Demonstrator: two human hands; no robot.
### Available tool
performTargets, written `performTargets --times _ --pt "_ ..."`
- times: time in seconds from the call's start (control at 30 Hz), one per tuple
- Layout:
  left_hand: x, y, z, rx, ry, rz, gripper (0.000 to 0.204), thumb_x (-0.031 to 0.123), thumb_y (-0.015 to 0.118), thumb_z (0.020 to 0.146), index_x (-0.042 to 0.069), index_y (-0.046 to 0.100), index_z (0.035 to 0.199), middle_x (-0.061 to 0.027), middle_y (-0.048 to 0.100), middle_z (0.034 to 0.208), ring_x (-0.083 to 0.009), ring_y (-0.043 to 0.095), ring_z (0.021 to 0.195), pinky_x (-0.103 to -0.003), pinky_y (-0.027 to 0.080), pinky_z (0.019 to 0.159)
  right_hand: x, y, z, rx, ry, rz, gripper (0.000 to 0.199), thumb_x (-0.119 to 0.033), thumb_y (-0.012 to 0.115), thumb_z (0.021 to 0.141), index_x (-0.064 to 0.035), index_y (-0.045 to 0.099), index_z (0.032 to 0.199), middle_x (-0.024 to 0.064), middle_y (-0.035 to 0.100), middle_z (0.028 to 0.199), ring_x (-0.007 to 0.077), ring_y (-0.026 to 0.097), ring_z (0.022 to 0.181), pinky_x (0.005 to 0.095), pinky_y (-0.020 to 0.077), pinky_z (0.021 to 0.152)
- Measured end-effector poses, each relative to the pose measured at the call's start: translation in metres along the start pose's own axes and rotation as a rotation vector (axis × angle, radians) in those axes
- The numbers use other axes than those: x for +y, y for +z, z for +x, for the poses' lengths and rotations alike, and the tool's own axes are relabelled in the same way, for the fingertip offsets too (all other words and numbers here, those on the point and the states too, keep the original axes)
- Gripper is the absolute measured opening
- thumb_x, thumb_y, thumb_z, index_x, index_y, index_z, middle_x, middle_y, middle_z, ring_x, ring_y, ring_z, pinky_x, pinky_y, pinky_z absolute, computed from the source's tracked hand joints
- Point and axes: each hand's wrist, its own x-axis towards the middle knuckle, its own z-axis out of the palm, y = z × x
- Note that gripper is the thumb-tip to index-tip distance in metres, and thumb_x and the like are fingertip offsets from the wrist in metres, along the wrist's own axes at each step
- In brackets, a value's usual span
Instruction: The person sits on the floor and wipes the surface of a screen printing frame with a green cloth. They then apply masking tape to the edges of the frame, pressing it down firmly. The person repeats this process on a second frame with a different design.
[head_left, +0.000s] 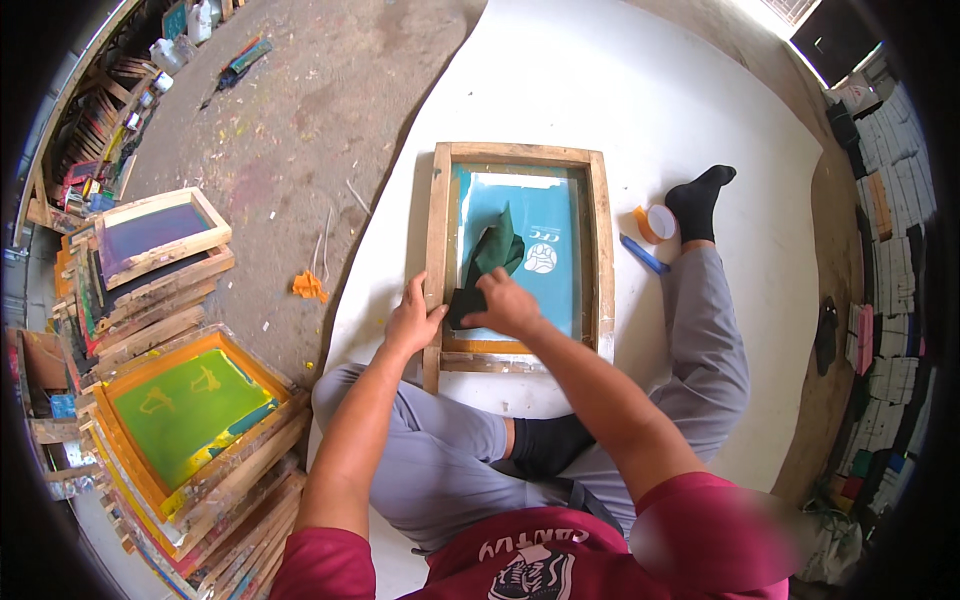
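The right-hand grip (503,303) is closed on a dark green cloth (497,247), bunched over the teal mesh of a wood-framed screen (600,250). The left-hand grip (410,318), fingers extended, rests against the frame's left rail near its lower corner. The screen lies on a white sheet (765,330). Right of it, a blue strip-shaped item (644,254) lies near a black-socked foot (702,203). At left, stacked frames (245,480) include one with green mesh, beside the paint-spotted floor (300,130).
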Motion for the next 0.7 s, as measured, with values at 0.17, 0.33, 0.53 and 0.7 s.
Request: performTargets --times 0.17,0.33,0.53,0.7 --pt "-0.001 0.002 -0.007 0.010 -0.028 0.038 0.098 0.041 0.077 0.093 0.008 0.017 0.163 -0.0299 0.046 0.156 -0.0484 0.056 0.134 -0.054 0.050 0.107 0.012 0.033 0.007 0.085 -0.062 -0.111 0.022 -0.011 0.064 0.094 -0.0070 0.062 0.115 0.0169 0.060 0.114 0.0401 0.068 0.104 0.0507 0.0590 0.085" --pt "0.010 -0.001 -0.011 -0.111 -0.114 0.159 0.106 0.040 0.081 0.087 0.001 0.018 0.163 -0.0303 0.045 0.157 -0.0466 0.056 0.135 -0.052 0.050 0.109 0.041 -0.023 0.020 0.353 0.015 -0.011 0.037 -0.012 0.062 0.095 -0.0138 0.060 0.132 0.0183 0.061 0.119 0.0430 0.067 0.104 0.0525 0.0568 0.089" --pt "-0.005 0.011 -0.007 -0.074 -0.066 0.166 0.108 0.035 0.084 0.085 -0.002 0.019 0.163 -0.0320 0.044 0.157 -0.0468 0.057 0.135 -0.051 0.050 0.110 0.085 -0.074 -0.035 0.486 0.373 -0.311 0.069 -0.028 0.074 0.092 -0.0295 0.048 0.155 0.0216 0.058 0.130 0.0453 0.063 0.116 0.0520 0.0546 0.097" --pt "-0.012 0.001 0.015 -0.092 -0.059 0.223 0.108 0.032 0.084 0.084 0.000 0.018 0.164 -0.0301 0.045 0.158 -0.0465 0.057 0.134 -0.051 0.050 0.110 0.113 -0.073 -0.082 0.214 0.512 -0.040 0.059 -0.025 0.066 0.093 -0.0283 0.053 0.151 0.0282 0.057 0.129 0.0480 0.067 0.111 0.0550 0.0558 0.095"
